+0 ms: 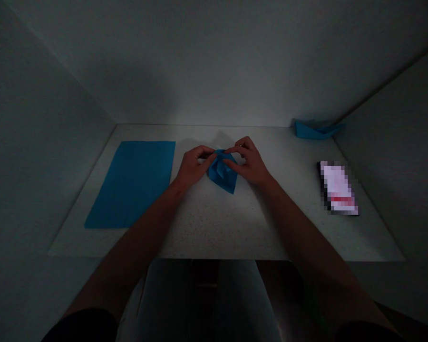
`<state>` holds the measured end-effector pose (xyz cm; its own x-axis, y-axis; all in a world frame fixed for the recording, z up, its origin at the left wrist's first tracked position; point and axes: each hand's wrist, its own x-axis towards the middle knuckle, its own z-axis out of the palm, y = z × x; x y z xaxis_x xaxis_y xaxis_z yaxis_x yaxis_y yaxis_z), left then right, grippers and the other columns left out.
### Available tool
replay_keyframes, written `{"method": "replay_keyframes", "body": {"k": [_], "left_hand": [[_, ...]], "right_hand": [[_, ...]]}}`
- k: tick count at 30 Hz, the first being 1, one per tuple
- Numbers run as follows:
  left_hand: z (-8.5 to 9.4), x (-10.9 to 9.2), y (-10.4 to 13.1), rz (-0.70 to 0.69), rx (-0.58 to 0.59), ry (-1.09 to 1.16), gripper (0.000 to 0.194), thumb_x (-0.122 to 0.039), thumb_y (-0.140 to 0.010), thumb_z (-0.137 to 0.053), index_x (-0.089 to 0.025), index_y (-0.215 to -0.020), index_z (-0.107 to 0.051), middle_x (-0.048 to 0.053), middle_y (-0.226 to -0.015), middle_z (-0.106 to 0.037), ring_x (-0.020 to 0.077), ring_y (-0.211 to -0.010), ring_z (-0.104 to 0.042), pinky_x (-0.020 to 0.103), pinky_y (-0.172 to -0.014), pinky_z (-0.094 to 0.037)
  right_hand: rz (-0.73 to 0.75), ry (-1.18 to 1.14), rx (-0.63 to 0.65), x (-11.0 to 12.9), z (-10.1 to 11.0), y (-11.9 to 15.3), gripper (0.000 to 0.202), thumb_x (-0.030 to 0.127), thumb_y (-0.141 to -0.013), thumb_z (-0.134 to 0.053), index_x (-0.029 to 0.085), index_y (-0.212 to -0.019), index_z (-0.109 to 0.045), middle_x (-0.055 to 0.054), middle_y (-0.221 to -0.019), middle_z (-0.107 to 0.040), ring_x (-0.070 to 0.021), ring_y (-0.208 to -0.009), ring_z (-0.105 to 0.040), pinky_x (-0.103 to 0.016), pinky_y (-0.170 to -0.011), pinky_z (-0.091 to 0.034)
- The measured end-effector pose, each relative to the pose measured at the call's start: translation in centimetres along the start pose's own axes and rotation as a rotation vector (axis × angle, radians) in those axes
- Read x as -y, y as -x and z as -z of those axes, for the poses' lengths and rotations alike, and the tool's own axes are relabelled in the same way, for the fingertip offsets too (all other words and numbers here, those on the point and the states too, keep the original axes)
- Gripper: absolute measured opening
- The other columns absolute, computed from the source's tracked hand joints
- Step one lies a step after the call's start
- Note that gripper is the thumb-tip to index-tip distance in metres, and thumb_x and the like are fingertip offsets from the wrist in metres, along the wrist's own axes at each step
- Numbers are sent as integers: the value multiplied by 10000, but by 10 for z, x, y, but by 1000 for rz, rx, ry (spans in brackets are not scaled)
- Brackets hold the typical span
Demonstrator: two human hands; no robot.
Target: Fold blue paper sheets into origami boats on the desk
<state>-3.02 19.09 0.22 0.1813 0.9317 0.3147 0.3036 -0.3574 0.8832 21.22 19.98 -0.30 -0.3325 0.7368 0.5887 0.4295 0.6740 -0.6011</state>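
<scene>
A small piece of folded blue paper is held between my two hands near the middle of the table, one corner pointing toward me. My left hand pinches its upper left edge between thumb and fingers. On the other side, my right hand grips the upper right part, with thumb and index finger at the paper's opening. The folds look partly spread at the top, and dim light hides their finer detail.
A flat blue sheet of paper lies on the white table at left, partly beneath my left forearm. At the back right corner sits a folded blue paper boat. A phone with a pixelated screen lies at right. Walls enclose the table's back and sides.
</scene>
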Motion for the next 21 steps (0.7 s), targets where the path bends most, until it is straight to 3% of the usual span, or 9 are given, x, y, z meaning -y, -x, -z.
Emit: {"method": "replay_keyframes", "body": {"k": [5, 11, 15, 21], "left_hand": [[-2, -8, 3, -142, 28, -90, 262, -497, -990, -737, -239, -1019, -771, 62, -1007, -813, 210, -955, -775, 388, -937, -622], [-2, -10, 3, -97, 173, 152, 522, -637, -1042, -617, -285, -1424, -670, 133, -1517, -700, 290, -1426, -658, 477, -1161, -541], [-6, -7, 3, -38, 253, 238, 575, -695, -975, -695, -255, -1344, -711, 133, -1386, -764, 301, -1308, -726, 458, -1107, -582], [-8, -5, 3, 25, 235, 286, 538, -707, -904, -777, -220, -1118, -699, 94, -1090, -790, 244, -1025, -767, 384, -913, -627]], "right_hand": [[-44, 25, -14, 8, -1, -2, 191, 454, -981, -779, 266, -1011, -795, -42, -952, -611, -220, -891, -611, -390, -812, -540], [-149, -256, -30, 22, 1, -5, 313, 560, -993, -733, 257, -936, -681, -19, -906, -668, -183, -821, -617, -344, -784, -534], [-251, -470, 41, 25, -2, -5, 400, 632, -957, -740, 262, -911, -596, 25, -793, -620, -149, -704, -565, -302, -674, -507], [-289, -530, -27, 25, -5, -4, 306, 471, -948, -730, 269, -853, -521, 48, -720, -566, -132, -645, -528, -283, -607, -469]]}}
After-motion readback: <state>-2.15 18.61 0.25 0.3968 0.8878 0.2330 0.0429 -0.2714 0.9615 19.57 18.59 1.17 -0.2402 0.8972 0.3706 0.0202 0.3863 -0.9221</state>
